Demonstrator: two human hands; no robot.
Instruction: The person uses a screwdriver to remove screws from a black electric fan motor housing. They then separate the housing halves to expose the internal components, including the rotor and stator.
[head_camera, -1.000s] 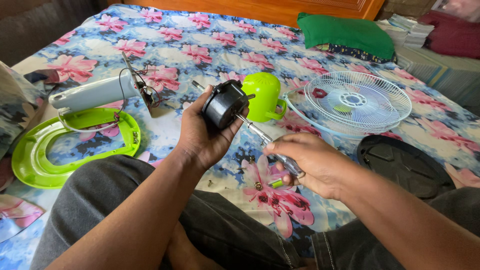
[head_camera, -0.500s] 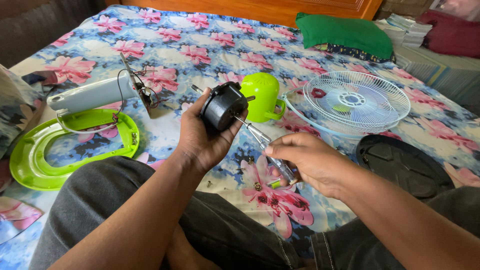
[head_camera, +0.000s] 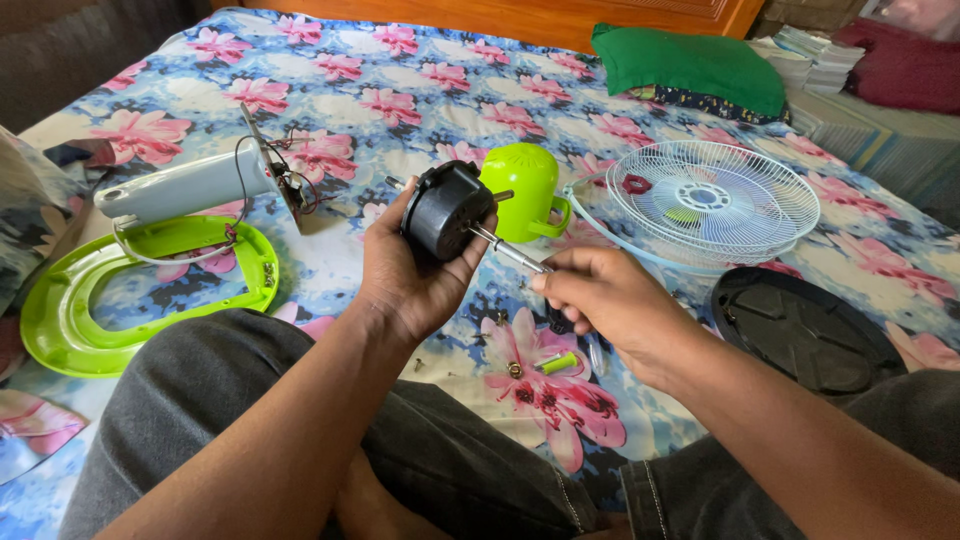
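My left hand (head_camera: 415, 275) is clamped around the black fan motor (head_camera: 445, 208), fingers wrapped behind its round body and thumb along the near side, holding it up above the bedsheet with its face turned toward my right. My right hand (head_camera: 600, 300) is closed on the handle of a screwdriver (head_camera: 510, 250); the handle itself is hidden inside my fist, and only the metal shaft shows, running up and left until its tip meets the motor's face. I cannot tell whether the tip sits in a screw head.

Just behind the motor, touching the sheet, lies the lime-green motor cover (head_camera: 525, 190) (dome-shaped, with a small loop on its right side). Right of it rests the white wire fan grille (head_camera: 712, 200), lying flat, and nearer to me on the right is a black round disc (head_camera: 805, 330).

Below my hands, on a pink flower of the floral bedsheet (head_camera: 400, 90), sit a short green peg (head_camera: 558, 362) and a few small screws (head_camera: 513, 369), close together.

Off to the left lies the pale grey fan neck (head_camera: 185, 188) with loose wires at its upper end, resting across the lime-green ring-shaped base (head_camera: 70, 320). At the far edge of the bed sits a green cushion (head_camera: 690, 60), with a stack of books (head_camera: 805, 50) beside it.
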